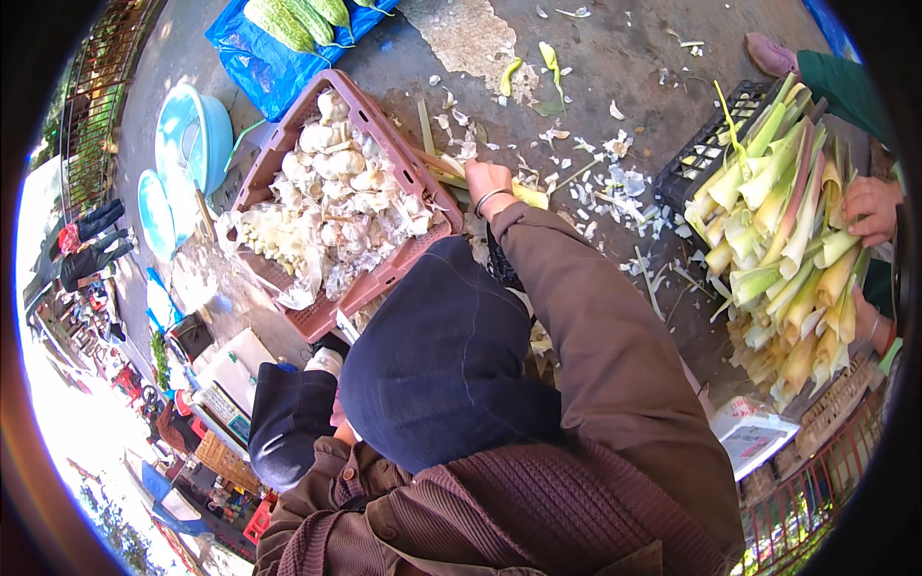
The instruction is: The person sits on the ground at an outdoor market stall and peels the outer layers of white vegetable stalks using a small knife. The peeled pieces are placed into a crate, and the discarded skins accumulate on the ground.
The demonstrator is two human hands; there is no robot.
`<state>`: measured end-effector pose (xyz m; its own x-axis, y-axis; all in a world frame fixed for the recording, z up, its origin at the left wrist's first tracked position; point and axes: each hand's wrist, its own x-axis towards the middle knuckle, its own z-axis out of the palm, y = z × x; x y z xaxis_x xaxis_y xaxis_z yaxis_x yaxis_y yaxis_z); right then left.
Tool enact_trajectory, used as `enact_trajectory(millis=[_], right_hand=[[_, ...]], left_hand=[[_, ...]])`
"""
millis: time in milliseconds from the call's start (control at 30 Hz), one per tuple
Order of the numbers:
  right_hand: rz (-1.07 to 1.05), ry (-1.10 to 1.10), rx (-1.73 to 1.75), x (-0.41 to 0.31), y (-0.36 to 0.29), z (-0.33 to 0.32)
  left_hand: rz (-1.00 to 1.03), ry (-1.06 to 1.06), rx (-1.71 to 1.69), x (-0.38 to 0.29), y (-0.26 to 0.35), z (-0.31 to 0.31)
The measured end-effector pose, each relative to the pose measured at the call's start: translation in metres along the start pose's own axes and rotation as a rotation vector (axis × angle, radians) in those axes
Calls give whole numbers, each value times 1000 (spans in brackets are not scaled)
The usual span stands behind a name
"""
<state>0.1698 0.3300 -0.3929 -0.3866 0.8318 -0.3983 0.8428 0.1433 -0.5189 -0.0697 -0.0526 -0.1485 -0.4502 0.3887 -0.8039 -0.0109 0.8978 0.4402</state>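
Note:
My right hand (490, 183), with a bangle at the wrist, reaches forward past my knee. Its fingers curl down among pale yellow-green stalks (531, 196) beside the crate's right corner; whether it grips one is hidden. Only a sliver of my left hand (346, 433) shows between my knees, and its fingers are hidden. Ahead and to the left, a tilted reddish plastic crate (425, 180) holds garlic bulbs (346, 163) and a clear plastic bag of peeled garlic cloves (277, 241). A narrow pale strip (347, 325) stands beside my knee, against the crate's near edge.
Garlic skins (627, 209) litter the ground. At right, another person's hands (871, 209) touch stacked leafy stalks (785, 245) by a black crate (670, 173). Blue basins (216, 137) stand left; bitter melons (284, 25) lie on blue plastic (270, 79). A white box (753, 435) sits lower right.

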Motion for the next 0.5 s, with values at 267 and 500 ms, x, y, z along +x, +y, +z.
enact_trajectory(millis=[267,500], right_hand=[[63,-40,73,-14,1,5],[63,-103,21,-7,1,2]], left_hand=[[-14,-25,-6,3,-2,6],[5,-36,-19,14,3,12]])
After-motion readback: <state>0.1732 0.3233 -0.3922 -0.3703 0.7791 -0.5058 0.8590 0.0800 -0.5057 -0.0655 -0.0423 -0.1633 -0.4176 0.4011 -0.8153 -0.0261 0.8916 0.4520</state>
